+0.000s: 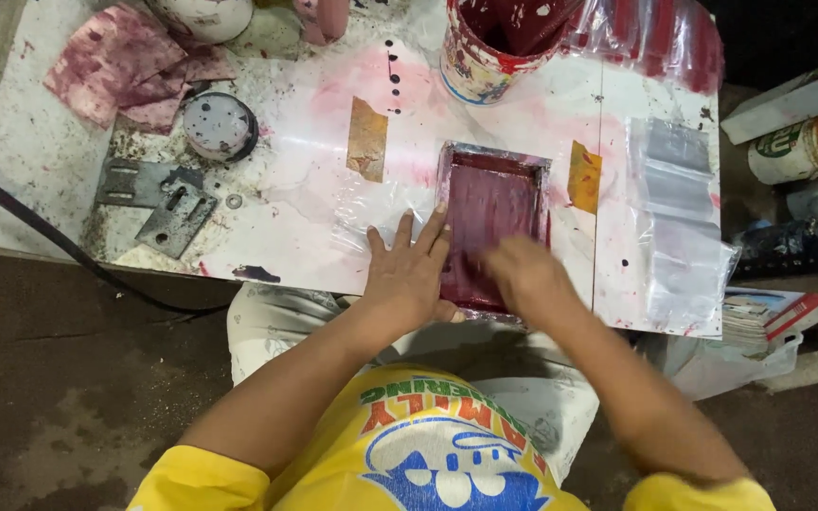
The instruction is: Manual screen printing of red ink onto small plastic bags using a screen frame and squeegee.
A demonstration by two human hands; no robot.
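Observation:
A small rectangular frame point(490, 203), stained dark red, lies on a white paint-spattered board point(295, 199). My left hand point(407, 274) rests flat with fingers spread on the frame's left edge and the clear plastic sheet beside it. My right hand point(525, 276) is blurred over the frame's near right corner; I cannot tell whether it holds anything. Brown tape strips point(367, 138) sit on both sides of the frame.
A paint-stained tub point(481, 52) stands at the back, red-smeared plastic point(655, 33) next to it. Clear plastic bags point(679, 222) lie at the right. Stained rags point(130, 66), a round lid point(220, 125) and metal brackets point(158, 199) lie at the left. Cans point(802, 147) crowd the right edge.

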